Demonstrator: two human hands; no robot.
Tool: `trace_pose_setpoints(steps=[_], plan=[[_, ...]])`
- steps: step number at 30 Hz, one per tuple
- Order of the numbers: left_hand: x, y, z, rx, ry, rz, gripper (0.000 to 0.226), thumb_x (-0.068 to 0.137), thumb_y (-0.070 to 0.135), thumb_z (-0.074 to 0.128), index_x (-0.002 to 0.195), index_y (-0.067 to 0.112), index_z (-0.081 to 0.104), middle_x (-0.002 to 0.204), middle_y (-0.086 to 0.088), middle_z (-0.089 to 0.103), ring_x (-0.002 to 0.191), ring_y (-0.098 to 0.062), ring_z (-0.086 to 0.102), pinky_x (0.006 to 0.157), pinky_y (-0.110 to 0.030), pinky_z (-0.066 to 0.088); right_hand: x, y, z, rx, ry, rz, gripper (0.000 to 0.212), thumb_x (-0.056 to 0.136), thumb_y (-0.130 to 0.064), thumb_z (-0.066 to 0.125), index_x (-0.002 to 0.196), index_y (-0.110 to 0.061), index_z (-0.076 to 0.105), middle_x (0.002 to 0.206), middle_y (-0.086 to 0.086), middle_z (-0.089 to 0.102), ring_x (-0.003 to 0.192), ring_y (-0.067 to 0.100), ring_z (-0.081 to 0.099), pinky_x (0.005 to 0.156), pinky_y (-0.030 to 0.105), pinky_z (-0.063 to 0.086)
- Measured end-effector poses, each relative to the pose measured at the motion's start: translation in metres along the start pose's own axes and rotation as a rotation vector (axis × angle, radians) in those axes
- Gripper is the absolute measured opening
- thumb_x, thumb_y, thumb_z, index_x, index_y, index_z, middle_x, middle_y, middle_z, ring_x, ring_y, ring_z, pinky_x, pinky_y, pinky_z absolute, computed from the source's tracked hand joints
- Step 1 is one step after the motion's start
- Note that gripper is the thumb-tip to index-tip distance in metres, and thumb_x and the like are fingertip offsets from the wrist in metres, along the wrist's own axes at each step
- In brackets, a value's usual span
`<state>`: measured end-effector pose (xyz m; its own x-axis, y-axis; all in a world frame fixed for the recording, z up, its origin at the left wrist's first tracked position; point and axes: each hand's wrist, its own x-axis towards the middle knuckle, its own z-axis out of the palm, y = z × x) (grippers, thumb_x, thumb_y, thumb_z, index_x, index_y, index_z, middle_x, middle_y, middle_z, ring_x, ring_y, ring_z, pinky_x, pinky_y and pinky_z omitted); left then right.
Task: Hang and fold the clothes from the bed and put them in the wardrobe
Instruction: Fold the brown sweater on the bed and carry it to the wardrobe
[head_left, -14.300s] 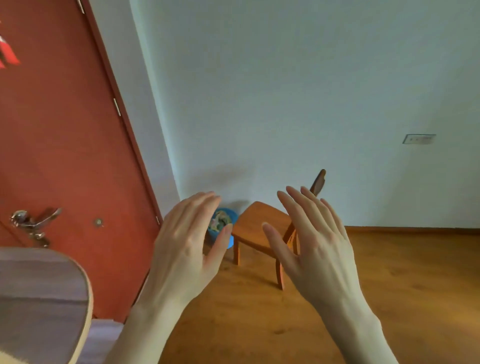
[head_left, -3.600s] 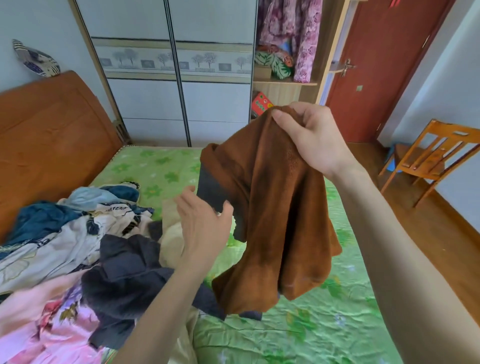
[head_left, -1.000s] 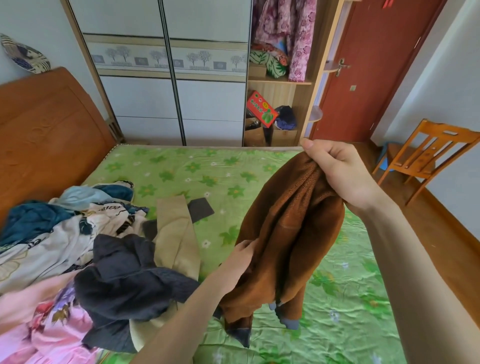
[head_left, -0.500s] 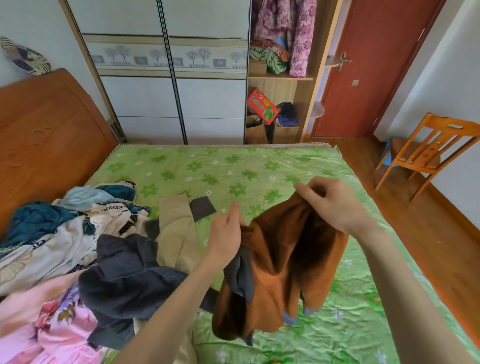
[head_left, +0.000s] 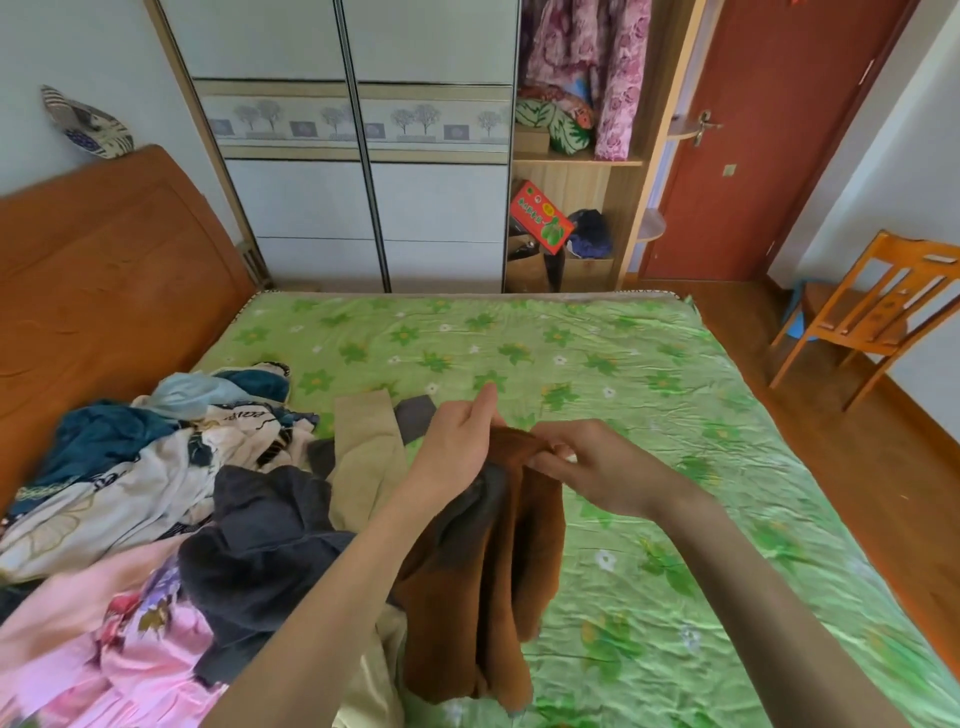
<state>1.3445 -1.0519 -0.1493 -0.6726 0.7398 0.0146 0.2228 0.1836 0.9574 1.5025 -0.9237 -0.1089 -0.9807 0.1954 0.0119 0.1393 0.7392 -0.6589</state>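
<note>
A brown fleecy garment (head_left: 498, 587) with a dark lining hangs bunched over the green flowered bed (head_left: 649, 395). My left hand (head_left: 457, 447) grips its top edge from the left. My right hand (head_left: 587, 467) pinches the same edge from the right, and the two hands are close together. A heap of clothes (head_left: 156, 493) lies on the left of the bed, with a dark grey piece (head_left: 260, 545), a pink flowered one (head_left: 119, 644) and beige trousers (head_left: 363, 447). The wardrobe (head_left: 571, 156) stands beyond the bed with its right section open.
The wooden headboard (head_left: 104, 270) rises at the left. A red box (head_left: 540, 218) and cardboard boxes sit on the wardrobe's lower shelf, with flowered clothes (head_left: 613, 67) hanging above. A red door (head_left: 769, 145) and a wooden chair (head_left: 872, 312) stand at the right on the wood floor.
My hands have come down and together, so both now hold the brown garment's top edge. The garment hangs lower and more gathered over the bed.
</note>
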Motion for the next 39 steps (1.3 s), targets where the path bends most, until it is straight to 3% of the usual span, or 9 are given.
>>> trace_pose_setpoints(steps=[4, 8, 13, 18, 22, 27, 32, 36, 39], plan=[[-0.007, -0.032, -0.022, 0.024, -0.129, 0.035, 0.061, 0.085, 0.087, 0.055, 0.092, 0.028, 0.070, 0.092, 0.003, 0.075, 0.095, -0.015, 0.071, 0.088, -0.039, 0.053, 0.004, -0.002, -0.014, 0.020, 0.066, -0.009, 0.022, 0.112, -0.017, 0.045, 0.115, -0.018, 0.066, 0.097, 0.002, 0.071, 0.090, 0.018, 0.064, 0.080, 0.040, 0.049], [-0.023, -0.069, -0.019, 0.333, -0.243, 0.035, 0.055, 0.073, 0.081, 0.075, 0.121, 0.061, 0.056, 0.120, 0.028, 0.067, 0.106, 0.008, 0.063, 0.087, -0.020, 0.052, 0.006, -0.003, -0.031, 0.069, 0.089, -0.021, 0.031, 0.111, -0.007, 0.040, 0.124, -0.023, 0.062, 0.110, -0.002, 0.070, 0.104, 0.016, 0.063, 0.088, 0.031, 0.049], [-0.024, -0.083, -0.011, 0.398, -0.230, -0.001, 0.037, 0.094, 0.036, 0.075, 0.111, 0.048, 0.044, 0.097, 0.020, 0.066, 0.076, 0.004, 0.065, 0.066, -0.008, 0.046, 0.006, -0.007, -0.037, 0.183, 0.143, 0.041, 0.030, 0.107, -0.006, 0.037, 0.105, -0.025, 0.060, 0.097, 0.005, 0.065, 0.098, 0.024, 0.060, 0.089, 0.037, 0.045], [-0.023, -0.087, -0.014, 0.342, -0.255, -0.031, 0.042, 0.109, 0.031, 0.056, 0.147, 0.014, 0.054, 0.133, 0.008, 0.061, 0.110, 0.001, 0.055, 0.079, 0.001, 0.038, -0.006, 0.002, -0.049, 0.133, 0.144, 0.125, 0.015, 0.097, -0.043, 0.064, 0.093, -0.029, 0.059, 0.083, -0.003, 0.065, 0.085, 0.017, 0.063, 0.080, 0.036, 0.048], [-0.020, -0.072, -0.015, 0.155, -0.218, -0.075, 0.061, 0.108, 0.040, 0.057, 0.160, 0.017, 0.037, 0.153, 0.010, 0.048, 0.136, -0.007, 0.047, 0.114, -0.028, 0.040, -0.012, 0.009, -0.056, 0.003, 0.231, 0.025, 0.018, 0.102, -0.045, 0.058, 0.096, -0.029, 0.064, 0.085, -0.013, 0.065, 0.083, 0.007, 0.063, 0.072, 0.024, 0.045], [-0.011, -0.071, -0.022, 0.164, -0.168, -0.027, 0.072, 0.078, 0.061, 0.079, 0.139, 0.032, 0.054, 0.134, 0.014, 0.065, 0.123, -0.006, 0.063, 0.103, -0.034, 0.054, -0.016, 0.024, -0.080, -0.091, 0.349, -0.046, 0.015, 0.106, -0.020, 0.055, 0.107, -0.014, 0.069, 0.104, 0.001, 0.065, 0.103, 0.017, 0.059, 0.092, 0.028, 0.046], [-0.015, -0.100, -0.015, 0.351, -0.330, -0.064, 0.008, 0.093, 0.053, 0.067, 0.100, 0.050, 0.068, 0.093, 0.022, 0.074, 0.091, -0.001, 0.068, 0.072, -0.015, 0.046, -0.016, 0.024, -0.092, 0.026, 0.519, -0.013, 0.016, 0.107, -0.015, 0.057, 0.103, -0.023, 0.070, 0.097, -0.010, 0.071, 0.093, 0.005, 0.064, 0.086, 0.021, 0.047], [-0.019, -0.093, -0.013, -0.009, -0.234, -0.174, 0.016, 0.105, 0.040, 0.061, 0.105, 0.048, 0.076, 0.107, 0.021, 0.078, 0.104, -0.002, 0.070, 0.084, -0.013, 0.049, -0.019, 0.023, -0.111, 0.033, 0.522, 0.001, 0.008, 0.098, -0.020, 0.072, 0.093, -0.026, 0.072, 0.089, -0.008, 0.073, 0.087, 0.009, 0.067, 0.083, 0.028, 0.052], [-0.017, -0.066, -0.028, -0.066, -0.199, -0.129, 0.031, 0.077, 0.064, 0.078, 0.098, 0.041, 0.073, 0.096, 0.017, 0.075, 0.096, 0.000, 0.070, 0.080, -0.018, 0.048, -0.023, 0.023, -0.122, -0.047, 0.366, -0.003, 0.012, 0.089, -0.026, 0.081, 0.096, -0.027, 0.070, 0.090, -0.009, 0.072, 0.087, 0.010, 0.068, 0.083, 0.027, 0.053]])
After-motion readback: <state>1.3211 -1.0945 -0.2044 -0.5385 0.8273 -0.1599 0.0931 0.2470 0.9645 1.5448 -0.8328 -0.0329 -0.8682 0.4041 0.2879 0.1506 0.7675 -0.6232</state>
